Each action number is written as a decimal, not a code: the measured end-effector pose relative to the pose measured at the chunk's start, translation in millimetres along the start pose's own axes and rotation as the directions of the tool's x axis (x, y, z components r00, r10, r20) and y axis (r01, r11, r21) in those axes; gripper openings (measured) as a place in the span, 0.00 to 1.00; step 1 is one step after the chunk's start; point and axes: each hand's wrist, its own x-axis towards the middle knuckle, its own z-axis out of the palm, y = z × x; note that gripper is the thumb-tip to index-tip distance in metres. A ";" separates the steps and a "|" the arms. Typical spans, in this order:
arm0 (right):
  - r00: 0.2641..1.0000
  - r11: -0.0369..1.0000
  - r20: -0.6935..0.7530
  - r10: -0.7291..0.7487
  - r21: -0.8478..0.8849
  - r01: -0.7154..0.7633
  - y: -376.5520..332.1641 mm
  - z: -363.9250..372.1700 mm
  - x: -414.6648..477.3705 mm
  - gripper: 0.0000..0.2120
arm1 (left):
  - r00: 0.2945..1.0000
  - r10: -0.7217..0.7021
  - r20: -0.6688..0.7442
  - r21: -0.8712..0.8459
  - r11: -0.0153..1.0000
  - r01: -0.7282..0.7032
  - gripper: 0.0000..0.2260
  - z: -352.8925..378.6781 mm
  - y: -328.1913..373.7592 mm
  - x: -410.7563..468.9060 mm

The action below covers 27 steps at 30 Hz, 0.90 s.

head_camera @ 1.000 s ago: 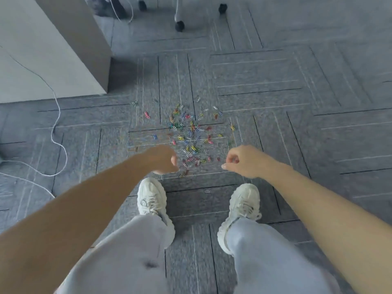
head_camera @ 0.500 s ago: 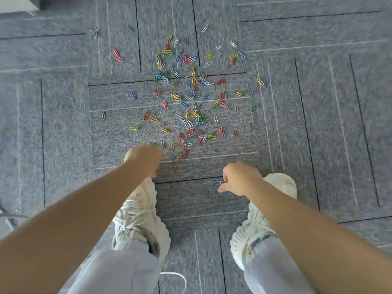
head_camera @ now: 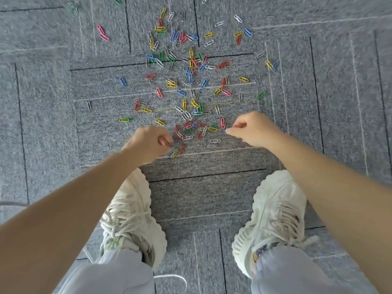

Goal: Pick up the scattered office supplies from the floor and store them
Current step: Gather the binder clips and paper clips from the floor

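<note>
On carpet (head_camera: 318, 124), forward of left hand (head_camera: 148, 143) and right hand (head_camera: 254, 130): paperclips (head_camera: 184, 104), scattered, axes every way; left at near edge, right just beside pink clip (head_camera: 222, 123); both curled, apart, contents indiscernible.

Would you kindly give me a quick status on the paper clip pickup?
Left hand, right hand both curled at pile's near edge, contents unclear. Paper clips scattered on carpet. No container in view.

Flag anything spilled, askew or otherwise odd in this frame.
Dozens of coloured paper clips lie scattered loose over the grey carpet, just ahead of the white shoes. No container shows. Nothing else stands out.
</note>
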 end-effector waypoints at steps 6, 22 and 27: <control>0.812 0.748 0.561 0.160 0.468 -0.471 -3.8 43.0 -19.1 0.13 | 0.976 -0.217 -0.031 -0.335 0.922 0.194 0.02 -8.8 -10.1 -3.2; 0.870 0.081 0.492 0.028 0.866 -0.493 -77.7 58.0 18.4 0.14 | 0.854 -0.371 0.364 -0.690 0.509 0.515 0.13 -40.1 -34.7 6.7; 0.657 0.312 0.753 -0.037 0.633 -0.709 -76.6 86.2 6.8 0.16 | 0.847 -0.413 0.336 -0.633 0.566 0.527 0.11 -58.1 -50.3 5.0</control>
